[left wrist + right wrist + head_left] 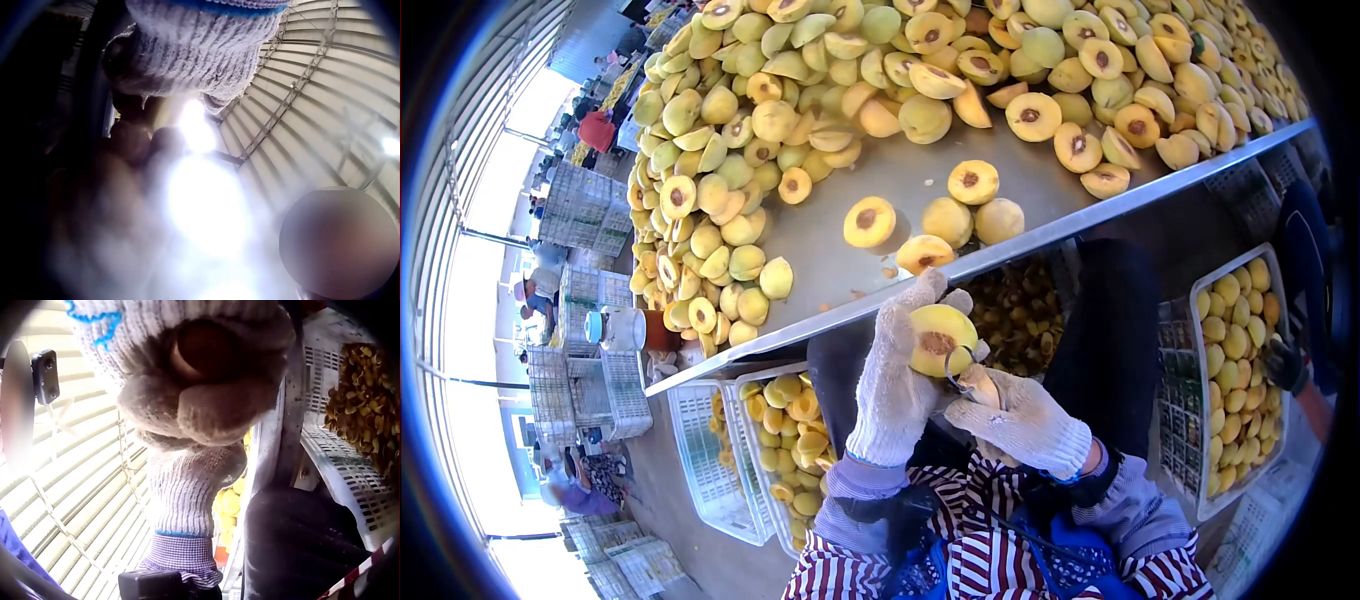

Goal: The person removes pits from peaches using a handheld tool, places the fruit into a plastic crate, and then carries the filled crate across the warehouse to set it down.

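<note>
My left hand [897, 375], in a whitish knit glove, holds a yellow peach half [941, 338] with its cut face up and the brown pit area showing. In my gloved right hand [1032, 422] is a pitting tool with a pale handle [978, 386] and a curved metal loop [951, 368]. The loop lies at the lower edge of the pit area. From the right wrist view, the fingers of the right hand [200, 394] curl round the round handle end [209, 351], with the left hand [187, 481] behind. Glare washes out much of the left wrist view.
A metal-topped table [820, 255] with a raised edge bears a large heap of peach halves [730, 200]. Below it sits a container of brownish scraps [1015, 310]. Crates of peaches stand at left [785, 440] and right [1238, 370]; another person's gloved hand [1285, 362] is beside the right crate.
</note>
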### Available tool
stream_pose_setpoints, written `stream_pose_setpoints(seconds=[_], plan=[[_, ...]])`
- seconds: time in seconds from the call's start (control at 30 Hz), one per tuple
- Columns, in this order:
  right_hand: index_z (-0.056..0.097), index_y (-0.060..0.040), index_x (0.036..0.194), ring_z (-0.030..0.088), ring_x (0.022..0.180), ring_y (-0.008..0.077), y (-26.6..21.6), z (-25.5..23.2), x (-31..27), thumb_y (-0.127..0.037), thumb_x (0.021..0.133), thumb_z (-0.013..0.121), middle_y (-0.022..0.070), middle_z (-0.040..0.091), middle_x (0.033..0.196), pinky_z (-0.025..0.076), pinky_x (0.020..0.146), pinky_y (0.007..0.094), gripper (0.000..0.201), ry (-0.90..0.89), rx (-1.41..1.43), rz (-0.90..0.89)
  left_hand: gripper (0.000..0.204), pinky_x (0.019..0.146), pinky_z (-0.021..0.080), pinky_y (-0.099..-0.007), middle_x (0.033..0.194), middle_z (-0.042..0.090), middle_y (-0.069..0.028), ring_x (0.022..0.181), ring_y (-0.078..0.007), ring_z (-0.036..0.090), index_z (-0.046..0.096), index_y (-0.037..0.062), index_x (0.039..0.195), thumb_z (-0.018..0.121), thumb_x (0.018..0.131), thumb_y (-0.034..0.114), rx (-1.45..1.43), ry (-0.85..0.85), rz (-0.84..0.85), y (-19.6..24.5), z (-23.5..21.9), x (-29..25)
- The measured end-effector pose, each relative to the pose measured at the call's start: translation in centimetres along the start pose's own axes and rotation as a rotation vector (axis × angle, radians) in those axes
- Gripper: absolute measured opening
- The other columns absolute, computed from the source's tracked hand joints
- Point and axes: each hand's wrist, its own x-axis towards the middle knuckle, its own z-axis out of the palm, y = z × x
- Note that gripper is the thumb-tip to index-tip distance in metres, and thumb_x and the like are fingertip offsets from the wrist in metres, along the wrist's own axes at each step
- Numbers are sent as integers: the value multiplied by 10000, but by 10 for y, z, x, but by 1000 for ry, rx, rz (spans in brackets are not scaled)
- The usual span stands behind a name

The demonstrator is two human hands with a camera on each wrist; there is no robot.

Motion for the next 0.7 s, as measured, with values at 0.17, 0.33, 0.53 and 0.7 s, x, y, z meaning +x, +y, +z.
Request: stream_pose_setpoints(seconds=[0.17, 0.33, 0.53, 0.7], plan=[[635, -86, 1177, 649, 600, 163, 6, -1, 3, -390, 929, 648, 81, 649, 692, 497, 582, 310, 392, 43, -110, -18, 688, 981, 522, -523, 1502, 412, -194, 1322, -348, 480, 346, 3, 1480, 476, 1016, 493, 95, 124, 57, -8, 18, -9], [639, -56, 1078, 622, 583, 124, 4, -4, -2, -383, 916, 679, 43, 637, 670, 482, 561, 278, 367, 42, 39, 4, 646, 1012, 504, -531, 1463, 443, -172, 1295, -349, 509, 373, 28, 1420, 566, 987, 466, 32, 79, 54, -14, 24, -12], [634, -39, 1050, 601, 575, 95, -3, -7, -5, -380, 912, 695, 18, 627, 663, 469, 550, 254, 373, 20, 43, 82, 599, 1031, 491, -550, 1462, 460, -163, 1310, -340, 500, 432, 31, 1352, 556, 985, 488, -74, -14, 79, -20, 20, -13], [637, -31, 1086, 619, 589, 109, 4, -6, -3, -392, 912, 691, 34, 642, 681, 481, 565, 263, 405, 33, 27, 12, 651, 1057, 462, -580, 1499, 419, -158, 1351, -324, 460, 373, 19, 1428, 571, 984, 452, -104, 82, 116, -22, 23, -12]])
